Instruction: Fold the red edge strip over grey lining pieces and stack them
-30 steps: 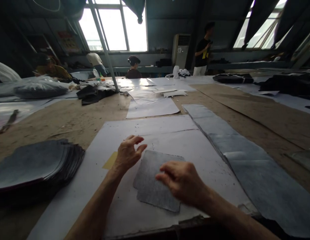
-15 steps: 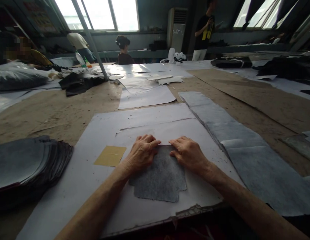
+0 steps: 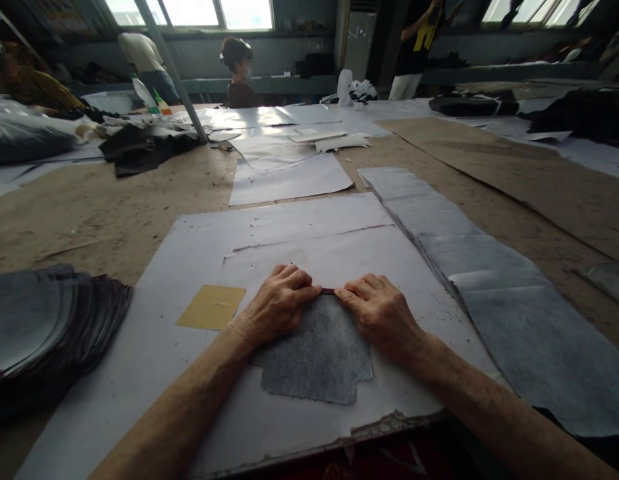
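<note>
A grey, felt-like cut piece [image 3: 314, 353] with notched lower corners lies on the white sheet [image 3: 199, 247] in front of me. At its far edge, my left hand [image 3: 284, 300] pinches the left part with thumb and curled fingers. My right hand [image 3: 374, 307] grips the same edge on the right. Between the two thumbs a narrow dark red strip [image 3: 328, 291] shows along that edge, which looks folded over. A tan square of paper [image 3: 212, 307] lies to the left of my left hand, apart from it.
A stack of dark rounded pieces [image 3: 54, 320] stands at the left. Long grey layered strips [image 3: 489, 280] lie on the right. A metal pole [image 3: 174, 73] rises farther back, near dark scraps [image 3: 139, 147]. Several people are beyond the table.
The far edge of the grey piece now shows a dark red folded strip between my thumbs. My thumbs have pressed down onto it. The view has tilted slightly downward.
</note>
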The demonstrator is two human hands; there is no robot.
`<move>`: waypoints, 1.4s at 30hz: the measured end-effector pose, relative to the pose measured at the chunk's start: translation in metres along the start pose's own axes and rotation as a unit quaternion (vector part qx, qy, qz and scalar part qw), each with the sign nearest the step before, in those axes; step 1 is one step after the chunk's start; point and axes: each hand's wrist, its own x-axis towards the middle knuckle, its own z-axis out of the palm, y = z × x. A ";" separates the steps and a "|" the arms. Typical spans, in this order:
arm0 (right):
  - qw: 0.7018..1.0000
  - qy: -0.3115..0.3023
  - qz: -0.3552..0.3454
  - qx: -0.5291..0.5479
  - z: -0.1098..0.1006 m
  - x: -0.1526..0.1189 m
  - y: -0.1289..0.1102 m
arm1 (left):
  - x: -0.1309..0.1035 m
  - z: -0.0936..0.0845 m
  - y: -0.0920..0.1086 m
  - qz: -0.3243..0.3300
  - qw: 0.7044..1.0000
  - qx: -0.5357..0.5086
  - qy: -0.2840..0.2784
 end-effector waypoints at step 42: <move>0.989 -0.048 0.092 0.102 -0.011 -0.014 0.016 | 0.001 0.000 -0.001 0.006 1.000 -0.005 -0.005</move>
